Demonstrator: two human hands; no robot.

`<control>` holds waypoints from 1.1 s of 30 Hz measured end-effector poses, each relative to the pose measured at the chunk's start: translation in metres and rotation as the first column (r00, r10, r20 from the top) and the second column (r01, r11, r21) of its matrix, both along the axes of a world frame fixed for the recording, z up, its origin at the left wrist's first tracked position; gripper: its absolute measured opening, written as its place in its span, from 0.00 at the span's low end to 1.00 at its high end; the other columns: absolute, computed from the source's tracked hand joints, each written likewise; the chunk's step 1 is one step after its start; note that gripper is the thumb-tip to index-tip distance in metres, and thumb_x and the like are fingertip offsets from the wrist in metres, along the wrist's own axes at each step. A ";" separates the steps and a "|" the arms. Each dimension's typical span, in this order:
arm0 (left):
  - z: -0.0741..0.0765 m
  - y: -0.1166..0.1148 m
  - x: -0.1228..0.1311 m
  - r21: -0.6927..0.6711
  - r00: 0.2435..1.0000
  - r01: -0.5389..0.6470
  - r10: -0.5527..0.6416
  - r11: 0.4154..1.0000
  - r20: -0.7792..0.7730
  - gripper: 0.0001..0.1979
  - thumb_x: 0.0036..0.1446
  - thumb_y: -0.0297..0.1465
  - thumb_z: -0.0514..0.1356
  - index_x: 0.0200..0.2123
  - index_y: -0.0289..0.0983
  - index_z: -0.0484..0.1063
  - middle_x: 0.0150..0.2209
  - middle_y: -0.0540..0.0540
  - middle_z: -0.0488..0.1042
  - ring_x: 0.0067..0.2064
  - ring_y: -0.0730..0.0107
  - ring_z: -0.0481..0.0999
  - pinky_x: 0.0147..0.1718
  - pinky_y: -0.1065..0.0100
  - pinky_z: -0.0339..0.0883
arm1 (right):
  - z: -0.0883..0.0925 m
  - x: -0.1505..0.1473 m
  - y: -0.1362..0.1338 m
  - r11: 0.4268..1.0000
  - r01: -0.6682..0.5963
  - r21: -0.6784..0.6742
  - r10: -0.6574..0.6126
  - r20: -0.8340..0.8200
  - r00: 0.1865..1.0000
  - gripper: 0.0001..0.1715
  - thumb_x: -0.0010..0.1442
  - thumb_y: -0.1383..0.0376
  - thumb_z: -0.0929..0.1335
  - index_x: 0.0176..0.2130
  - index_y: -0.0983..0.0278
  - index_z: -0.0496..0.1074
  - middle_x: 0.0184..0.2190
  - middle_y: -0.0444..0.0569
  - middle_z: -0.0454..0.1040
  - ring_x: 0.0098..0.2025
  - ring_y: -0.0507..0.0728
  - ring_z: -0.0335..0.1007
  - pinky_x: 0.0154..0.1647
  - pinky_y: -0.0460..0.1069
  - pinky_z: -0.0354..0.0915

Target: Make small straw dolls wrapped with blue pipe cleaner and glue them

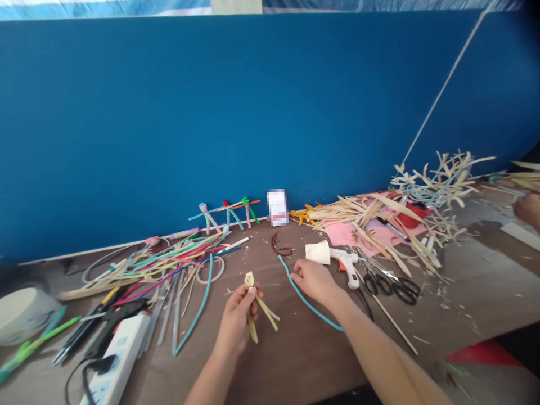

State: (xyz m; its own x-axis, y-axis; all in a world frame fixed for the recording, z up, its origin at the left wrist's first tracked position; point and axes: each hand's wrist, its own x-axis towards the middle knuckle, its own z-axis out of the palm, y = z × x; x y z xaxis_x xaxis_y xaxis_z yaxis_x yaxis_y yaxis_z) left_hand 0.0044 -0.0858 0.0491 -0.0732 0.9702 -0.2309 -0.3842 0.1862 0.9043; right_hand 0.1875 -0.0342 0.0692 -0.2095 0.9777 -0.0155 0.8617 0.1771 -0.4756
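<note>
My left hand [238,312] is closed on a pale yellow pipe-cleaner figure [250,278], pinched between thumb and fingers. Its looped head shows above the grip, and its legs hang below. A thin stick seems to cross it at the fingertips. My right hand [316,279] is over the table, with loosely bent fingers slightly apart. Right at those fingertips runs a blue pipe cleaner [310,305]; whether they touch it I cannot tell. Just beyond lies a curled brown pipe cleaner [276,247]. A white glue gun [348,264] and a white roll [318,252] are beside my right hand.
Pipe cleaners [169,264] and glue sticks lie left, near a power strip [120,351] and white bowl [27,315]. Small pipe-cleaner figures [228,211] lean against the blue panel [211,112]. Scissors [400,286] and dried strips [367,211] lie right. Another person's hand [528,209] shows far right.
</note>
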 end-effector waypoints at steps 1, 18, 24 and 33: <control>-0.001 -0.001 0.000 -0.014 1.000 0.013 -0.013 1.000 0.021 0.13 0.42 0.35 0.61 0.31 0.35 0.68 0.22 0.53 0.68 0.16 0.84 0.56 0.13 0.79 0.48 | -0.003 -0.002 0.002 1.000 -0.014 -0.024 0.016 0.090 0.996 0.10 0.49 0.62 0.64 0.30 0.65 0.71 0.28 0.54 0.73 0.32 0.58 0.69 0.32 0.49 0.59; -0.002 -0.010 0.008 -0.114 0.971 0.213 -0.197 0.970 0.139 0.17 0.41 0.32 0.62 0.37 0.32 0.68 0.15 0.56 0.62 0.13 0.87 0.52 0.13 0.79 0.41 | 0.011 -0.011 -0.008 0.970 0.076 -0.233 -0.241 -0.963 0.125 0.14 0.51 0.56 0.64 0.30 0.63 0.58 0.26 0.45 0.72 0.19 0.50 0.68 0.17 0.42 0.60; -0.001 -0.010 0.009 -0.139 0.958 0.264 -0.243 0.955 0.151 0.18 0.41 0.34 0.62 0.37 0.33 0.66 0.17 0.55 0.63 0.14 0.85 0.53 0.14 0.77 0.42 | 0.003 -0.012 -0.015 0.960 -0.002 -0.281 -0.279 -0.951 -0.130 0.14 0.47 0.59 0.68 0.29 0.63 0.60 0.22 0.43 0.73 0.18 0.51 0.68 0.17 0.44 0.62; 0.001 -0.011 -0.012 -0.054 0.911 0.224 -0.229 0.973 -0.343 0.16 0.43 0.41 0.59 0.21 0.34 0.62 0.15 0.57 0.55 0.17 0.81 0.52 0.16 0.76 0.45 | 0.009 0.013 -0.016 0.971 0.092 -0.220 -0.199 -0.960 -0.199 0.09 0.47 0.63 0.69 0.29 0.66 0.68 0.21 0.43 0.71 0.14 0.45 0.60 0.13 0.39 0.55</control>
State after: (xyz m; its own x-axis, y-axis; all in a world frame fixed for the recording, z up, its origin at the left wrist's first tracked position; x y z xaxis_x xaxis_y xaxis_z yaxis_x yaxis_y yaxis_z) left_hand -0.0078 -0.0969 0.0501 0.0707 0.9673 -0.2437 0.0050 0.2440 0.9698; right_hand 0.2007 -0.0504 0.0785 0.1169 0.9931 -0.0119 -0.6191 0.0635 -0.7828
